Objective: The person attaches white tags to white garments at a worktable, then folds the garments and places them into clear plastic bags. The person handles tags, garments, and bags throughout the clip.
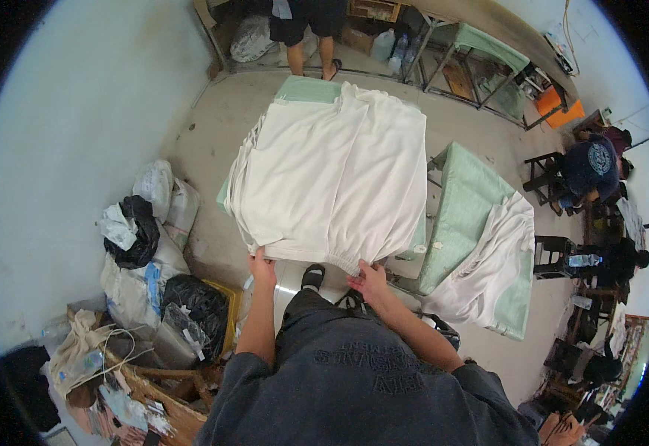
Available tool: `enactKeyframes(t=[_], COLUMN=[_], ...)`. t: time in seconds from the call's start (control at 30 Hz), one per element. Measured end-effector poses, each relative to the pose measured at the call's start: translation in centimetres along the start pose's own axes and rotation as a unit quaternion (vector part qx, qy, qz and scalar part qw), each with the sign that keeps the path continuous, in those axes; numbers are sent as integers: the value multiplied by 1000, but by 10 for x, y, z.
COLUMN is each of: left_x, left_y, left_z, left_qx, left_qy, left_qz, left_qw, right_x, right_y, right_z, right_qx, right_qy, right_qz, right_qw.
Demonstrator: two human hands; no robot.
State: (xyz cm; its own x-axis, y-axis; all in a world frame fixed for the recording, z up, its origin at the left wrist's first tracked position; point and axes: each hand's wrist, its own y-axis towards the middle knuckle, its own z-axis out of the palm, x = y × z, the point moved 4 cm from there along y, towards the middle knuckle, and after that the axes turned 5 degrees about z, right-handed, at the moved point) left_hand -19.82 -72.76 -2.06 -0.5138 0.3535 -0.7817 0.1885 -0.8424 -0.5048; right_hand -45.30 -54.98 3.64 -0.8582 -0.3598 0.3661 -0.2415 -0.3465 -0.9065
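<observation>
A pile of cream cloth garments covers most of a green-topped table in front of me. Several layers show along the pile's left side. The top garment has a long seam down its middle and a gathered, elastic-looking stretch on its near edge. My left hand pinches the near left corner of this garment. My right hand grips the gathered part, and the near edge hangs slightly between both hands. Fingertips are partly hidden by the cloth.
A second green-topped table at right carries another cream garment. Stuffed bags and a broken wooden box crowd the left. A person stands at the far side; another sits at right.
</observation>
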Motion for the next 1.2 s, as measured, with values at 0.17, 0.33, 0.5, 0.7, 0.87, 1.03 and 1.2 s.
enactKeyframes(t=[0.17,0.33,0.5,0.7,0.87,1.03,1.2], left_x=[-59,-100,-33,-19,1,4,-42], left_y=[-44,-86,-144,-188,-177,-165,-134], left_z=[26,142,205,150,98,148,182], left_qx=[-39,30,548,424,407,302,255], left_qy=[189,373,582,606,411,-141,66], left_qz=[145,447,462,527,-97,-259,-107], left_qw=[970,813,384,419,810,907,959], right_x=[27,61,70,59,69,77,75], right_y=[-27,-42,-19,-10,-26,-50,-52], right_z=[-2,14,8,15,35,55,58], right_qx=[129,192,225,222,184,290,510], right_qy=[-74,-119,-9,-59,-54,-15,167], right_qz=[-4,-168,-95,-28,-29,-93,-9], right_qw=[989,959,970,973,981,952,844])
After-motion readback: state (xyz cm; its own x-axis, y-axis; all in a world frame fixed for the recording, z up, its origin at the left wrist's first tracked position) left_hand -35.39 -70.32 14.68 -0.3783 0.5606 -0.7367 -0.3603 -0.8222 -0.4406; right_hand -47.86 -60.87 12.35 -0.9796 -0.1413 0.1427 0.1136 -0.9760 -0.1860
